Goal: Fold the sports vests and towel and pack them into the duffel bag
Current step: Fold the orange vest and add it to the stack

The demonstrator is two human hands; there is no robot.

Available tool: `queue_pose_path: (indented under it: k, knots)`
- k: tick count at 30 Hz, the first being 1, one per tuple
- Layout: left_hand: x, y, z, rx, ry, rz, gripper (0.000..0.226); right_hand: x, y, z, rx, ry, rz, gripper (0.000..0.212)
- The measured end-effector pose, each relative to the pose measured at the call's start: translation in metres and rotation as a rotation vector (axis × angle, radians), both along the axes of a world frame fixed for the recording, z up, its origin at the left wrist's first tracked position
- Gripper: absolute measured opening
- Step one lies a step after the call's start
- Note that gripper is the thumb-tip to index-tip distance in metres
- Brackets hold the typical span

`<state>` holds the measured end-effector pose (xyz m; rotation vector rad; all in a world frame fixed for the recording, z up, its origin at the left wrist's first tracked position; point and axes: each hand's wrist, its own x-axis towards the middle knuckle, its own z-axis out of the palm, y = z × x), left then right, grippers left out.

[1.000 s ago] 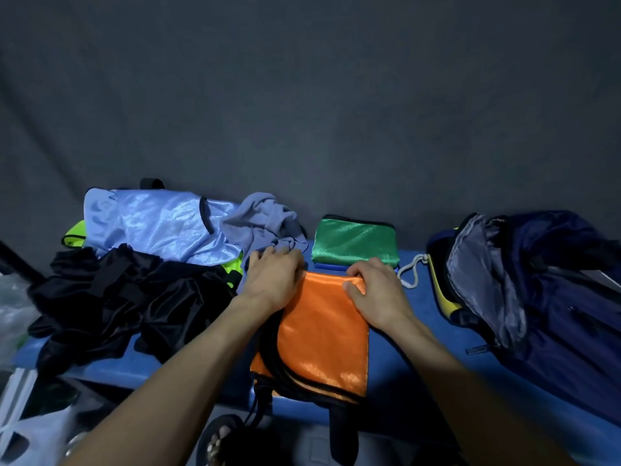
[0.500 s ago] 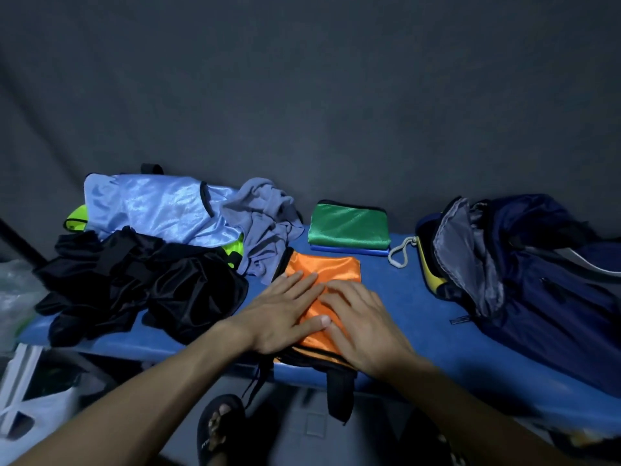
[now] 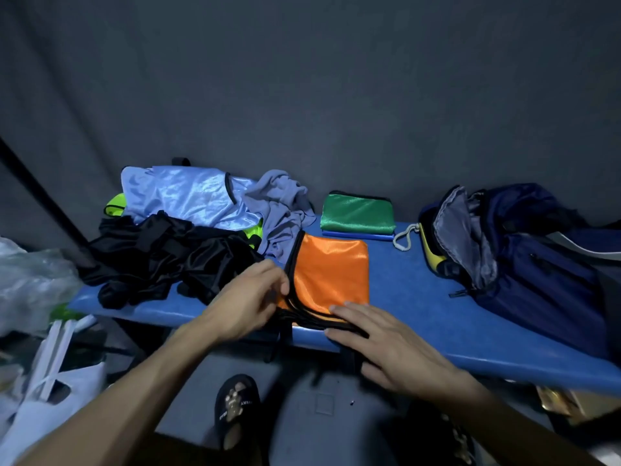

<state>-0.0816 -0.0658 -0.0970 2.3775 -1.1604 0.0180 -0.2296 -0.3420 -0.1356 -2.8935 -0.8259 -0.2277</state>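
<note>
A folded orange vest [image 3: 331,274] with black trim lies on the blue bench [image 3: 433,307], its near end at the front edge. My left hand [image 3: 250,301] pinches its left trimmed edge with curled fingers. My right hand [image 3: 376,338] lies flat with straight fingers on the vest's near edge. Behind, a folded green vest [image 3: 358,211] sits on a folded blue one [image 3: 356,234]. To the left are a light blue vest [image 3: 188,196], a crumpled grey-blue towel [image 3: 282,210], a neon yellow vest [image 3: 116,205] and black vests [image 3: 161,257]. The navy duffel bag [image 3: 524,264] gapes open at the right.
A white cord loop [image 3: 405,235] lies between the green vest and the bag. Plastic bags [image 3: 33,280] and a white bag [image 3: 50,398] sit on the floor at left. My sandalled foot [image 3: 237,405] is below the bench.
Both hands slid back from the vest's top toward its near end. The left now takes the left edge; the right has gone to the near edge. The view shifted left.
</note>
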Motion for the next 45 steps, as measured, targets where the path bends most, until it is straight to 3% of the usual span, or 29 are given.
queue_pose_path:
  k: [3, 7, 9, 14, 19, 25, 28, 31, 36, 45]
  knots:
    - [-0.015, 0.021, -0.008, 0.139, 0.036, 0.006, 0.043, -0.002, 0.003, -0.003, 0.121, -0.131, -0.021, 0.066]
    - [-0.040, 0.020, -0.026, 0.241, -0.175, 0.120, 0.057, -0.002, 0.009, -0.001, 0.174, -0.167, -0.049, 0.043]
    - [-0.051, 0.014, -0.037, 0.208, -0.279, 0.214, 0.059, -0.005, 0.013, -0.002, 0.260, -0.149, -0.102, 0.028]
    - [-0.065, 0.009, -0.054, 0.062, -0.438, 0.268, 0.047, -0.006, 0.013, -0.010, 0.562, -0.078, -0.218, 0.020]
    - [-0.068, 0.011, -0.059, 0.017, -0.494, 0.239, 0.030, -0.004, 0.012, -0.005, 0.583, -0.068, -0.221, 0.017]
    - [-0.046, 0.016, -0.040, -0.087, -0.393, 0.033, 0.018, -0.001, 0.010, 0.012, 0.445, -0.139, -0.157, 0.014]
    - [-0.033, 0.015, -0.020, 0.059, -0.450, -0.139, 0.009, 0.001, 0.005, 0.018, 0.376, -0.080, -0.152, 0.012]
    - [-0.025, 0.011, -0.007, 0.200, -0.236, -0.264, 0.002, 0.004, 0.002, 0.024, 0.355, -0.033, -0.164, 0.007]
    - [-0.015, 0.004, 0.007, 0.256, 0.079, -0.206, 0.009, 0.014, 0.002, 0.038, 0.376, 0.069, -0.275, 0.008]
    - [0.006, -0.016, 0.011, 0.070, 0.133, 0.003, 0.013, 0.046, 0.006, 0.043, 0.405, 0.181, -0.467, 0.012]
